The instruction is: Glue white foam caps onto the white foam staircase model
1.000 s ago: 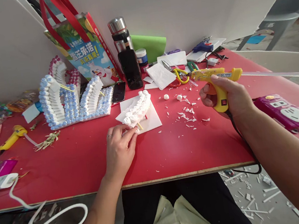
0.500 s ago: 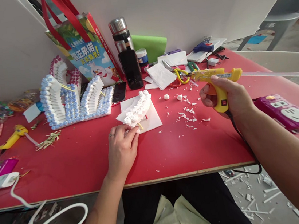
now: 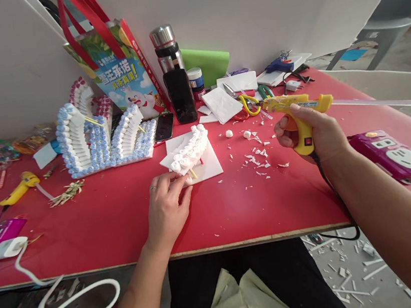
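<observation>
right grip (image 3: 314, 134) wraps glue gun (image 3: 282, 103), nozzle pointing left

Our left hand (image 3: 167, 207) touches the near end of the white foam-roll arch (image 3: 189, 152) on its white foam board (image 3: 210, 161). Right of the arch, our right hand (image 3: 311, 132) grips the yellow plastic glue gun (image 3: 296, 111) above the red table (image 3: 235, 205).

Yellow glue gun (image 3: 285, 103) aloft, nozzle leftward — curved row of white rolls (image 3: 190, 151) on white board (image 3: 211, 167)
</observation>
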### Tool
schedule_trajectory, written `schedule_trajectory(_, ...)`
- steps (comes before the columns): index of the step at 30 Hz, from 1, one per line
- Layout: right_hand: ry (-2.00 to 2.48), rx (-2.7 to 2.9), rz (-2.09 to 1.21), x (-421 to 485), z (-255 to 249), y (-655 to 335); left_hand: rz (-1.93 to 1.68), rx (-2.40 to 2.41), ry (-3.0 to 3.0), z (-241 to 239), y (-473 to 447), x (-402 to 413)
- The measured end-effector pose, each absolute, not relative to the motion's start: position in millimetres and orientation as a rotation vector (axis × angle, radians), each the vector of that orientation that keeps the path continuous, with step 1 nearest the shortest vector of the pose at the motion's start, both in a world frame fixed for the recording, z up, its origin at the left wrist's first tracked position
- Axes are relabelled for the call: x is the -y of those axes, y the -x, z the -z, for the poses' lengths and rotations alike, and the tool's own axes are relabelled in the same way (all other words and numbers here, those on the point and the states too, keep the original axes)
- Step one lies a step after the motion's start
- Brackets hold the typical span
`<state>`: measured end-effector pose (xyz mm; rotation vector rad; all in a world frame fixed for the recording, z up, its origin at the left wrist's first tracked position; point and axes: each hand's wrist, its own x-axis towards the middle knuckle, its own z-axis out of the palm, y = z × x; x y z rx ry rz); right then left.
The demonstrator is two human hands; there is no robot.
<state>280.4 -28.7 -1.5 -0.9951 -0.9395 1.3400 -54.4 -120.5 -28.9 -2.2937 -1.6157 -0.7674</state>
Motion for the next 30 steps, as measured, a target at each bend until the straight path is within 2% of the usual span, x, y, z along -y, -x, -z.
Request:
schedule_trajectory(7, 0.977, 0.929, -1.295, 25.2, 5.8, -283.7, 0.873, 1.594, 2.271, 26.3, 57.6, 125.9)
schedule_trajectory(30, 0.966, 0.918, -1.342, 23.8, 6.8, -284.3, 0.832, 1.485, 2.290, 28.5, 57.8, 123.7)
